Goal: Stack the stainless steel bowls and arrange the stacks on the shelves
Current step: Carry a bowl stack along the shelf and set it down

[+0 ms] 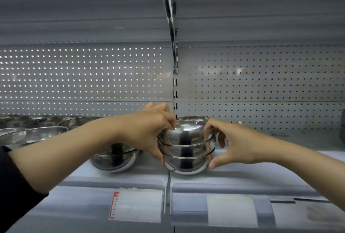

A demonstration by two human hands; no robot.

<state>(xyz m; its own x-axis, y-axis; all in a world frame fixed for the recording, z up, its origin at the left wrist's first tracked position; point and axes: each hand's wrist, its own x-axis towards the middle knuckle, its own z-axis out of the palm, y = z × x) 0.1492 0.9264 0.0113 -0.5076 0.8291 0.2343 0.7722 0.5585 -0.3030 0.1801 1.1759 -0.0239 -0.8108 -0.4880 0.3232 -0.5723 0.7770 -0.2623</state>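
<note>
Bowl stack [186,147] upright at shelf [261,176] front edge, between my hands. Left hand [149,132] and right hand [233,143] each clamp a flank, equally near; stack's axis vertical.

Polished steel against matt grey shelving

The stack of bowls [186,148] at the centre is mirror-bright stainless steel, smooth and glossy, with dark reflections down its front; the loose bowls [37,132] at 9 o'clock show the same shiny metal. The shelf [261,176] looks like painted metal, matt and smooth, and the back panel [261,76] at 12 o'clock is perforated sheet. The price labels [138,204] at 6 o'clock look papery behind clear glossy plastic.
</note>
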